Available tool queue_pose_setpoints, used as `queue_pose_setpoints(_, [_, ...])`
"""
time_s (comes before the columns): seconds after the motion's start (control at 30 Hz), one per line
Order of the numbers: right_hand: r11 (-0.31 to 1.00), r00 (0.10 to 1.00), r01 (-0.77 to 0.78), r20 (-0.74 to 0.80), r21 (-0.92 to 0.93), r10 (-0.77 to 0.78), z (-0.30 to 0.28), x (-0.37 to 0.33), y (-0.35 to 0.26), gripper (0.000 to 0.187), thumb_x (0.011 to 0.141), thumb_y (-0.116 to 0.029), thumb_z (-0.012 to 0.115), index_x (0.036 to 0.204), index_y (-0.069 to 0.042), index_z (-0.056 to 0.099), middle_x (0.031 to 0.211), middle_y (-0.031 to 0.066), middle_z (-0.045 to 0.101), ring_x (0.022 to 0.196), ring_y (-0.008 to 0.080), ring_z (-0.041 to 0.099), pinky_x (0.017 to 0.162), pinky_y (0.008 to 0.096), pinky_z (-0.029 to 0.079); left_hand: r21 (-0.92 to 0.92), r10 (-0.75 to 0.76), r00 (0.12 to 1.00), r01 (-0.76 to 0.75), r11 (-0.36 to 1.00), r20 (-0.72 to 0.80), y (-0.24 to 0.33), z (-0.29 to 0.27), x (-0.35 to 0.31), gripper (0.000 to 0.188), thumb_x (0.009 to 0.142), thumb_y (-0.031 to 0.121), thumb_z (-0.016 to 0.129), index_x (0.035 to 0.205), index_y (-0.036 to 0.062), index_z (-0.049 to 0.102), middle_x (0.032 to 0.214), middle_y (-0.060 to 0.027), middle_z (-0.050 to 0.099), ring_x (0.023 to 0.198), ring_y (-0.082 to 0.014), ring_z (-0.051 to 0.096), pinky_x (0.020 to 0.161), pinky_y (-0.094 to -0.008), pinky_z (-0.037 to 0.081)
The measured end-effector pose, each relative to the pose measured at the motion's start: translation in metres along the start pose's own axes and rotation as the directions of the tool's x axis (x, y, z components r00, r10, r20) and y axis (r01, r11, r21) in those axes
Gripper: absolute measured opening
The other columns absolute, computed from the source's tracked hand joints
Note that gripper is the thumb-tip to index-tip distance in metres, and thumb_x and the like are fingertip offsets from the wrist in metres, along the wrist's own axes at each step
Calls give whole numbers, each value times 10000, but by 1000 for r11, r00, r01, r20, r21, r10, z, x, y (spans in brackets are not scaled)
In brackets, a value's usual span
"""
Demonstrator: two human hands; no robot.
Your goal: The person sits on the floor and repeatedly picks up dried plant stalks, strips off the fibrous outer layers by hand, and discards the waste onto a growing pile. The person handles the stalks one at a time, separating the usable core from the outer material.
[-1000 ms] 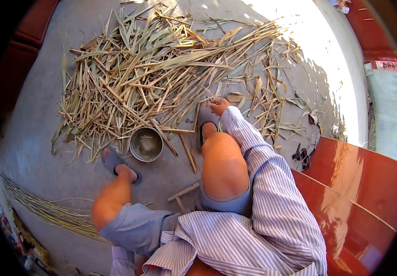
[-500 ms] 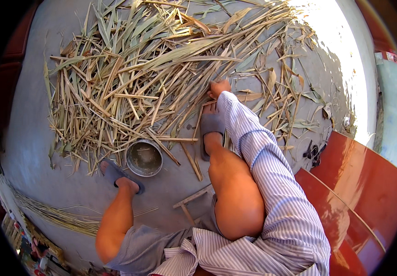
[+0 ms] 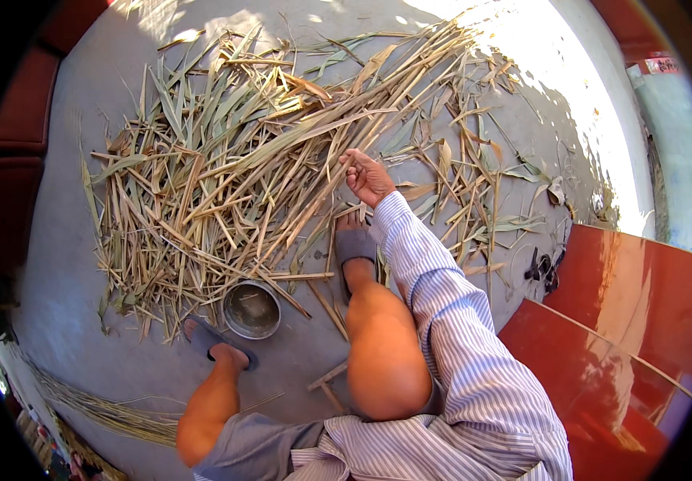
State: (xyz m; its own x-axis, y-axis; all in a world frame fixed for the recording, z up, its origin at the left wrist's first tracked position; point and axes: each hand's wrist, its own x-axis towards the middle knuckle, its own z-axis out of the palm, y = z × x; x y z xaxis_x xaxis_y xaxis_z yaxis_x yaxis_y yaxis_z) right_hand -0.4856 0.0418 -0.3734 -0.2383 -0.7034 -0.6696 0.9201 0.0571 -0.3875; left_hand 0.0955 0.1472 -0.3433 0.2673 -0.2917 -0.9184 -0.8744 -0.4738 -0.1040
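A loose heap of dry stalks and leaves (image 3: 194,184) spreads over the grey floor in front of my feet. At its right edge my right hand (image 3: 372,179) reaches in, fingers curled and pinched round a dry stalk (image 3: 326,189) of the long bundle that slants up to the right. How many stalks are in the pinch, I cannot tell. My striped sleeve covers that forearm. Just below the hand is my right foot in a grey slipper (image 3: 354,245). My left hand is out of view.
A round metal bowl (image 3: 251,309) stands between my feet, with liquid-looking contents. Thin long rods (image 3: 113,410) lie at lower left. Reddish-brown panels (image 3: 627,297) stand at right, near a small dark object (image 3: 545,268). A wooden frame piece (image 3: 327,378) shows by my knee.
My right hand has lifted from beside the right foot, and its fingers now curl at the stalks. The view has shifted, so the heap appears lower in the picture.
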Motion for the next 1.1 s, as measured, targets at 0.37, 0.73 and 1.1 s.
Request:
queue_pose_setpoints(0.37, [775,987,110,-20,-622,-157,72,-92,-139,202,922,-236,630,816,-68,597,651,9,608,490,73,532,420,199,467,399,560,383,-424,813,-734,-180,-119,-185,232,849,97,666,1034,-35,619,833,-124,656,732,-247,626,686,-354,512])
queue_pose_setpoints(0.73, [868,855,360,493,-342,-161,287,-268,1,184,925,-204,647,977,-53,554,870,34,652,766,112,642,627,200,533,919,650,-655,-214,331,-386,139,-148,-429,300,804,242,708,1027,46,665,990,-47,687,931,-217,620,812,-341,419])
queue_pose_setpoints(1.1, [871,857,164,504,-463,106,286,-284,72,165,929,-218,640,971,-61,608,853,27,665,742,103,659,604,202,543,818,736,-444,-514,258,-511,151,-173,-344,226,801,249,706,942,74,686,804,-44,685,745,-224,611,667,-371,413])
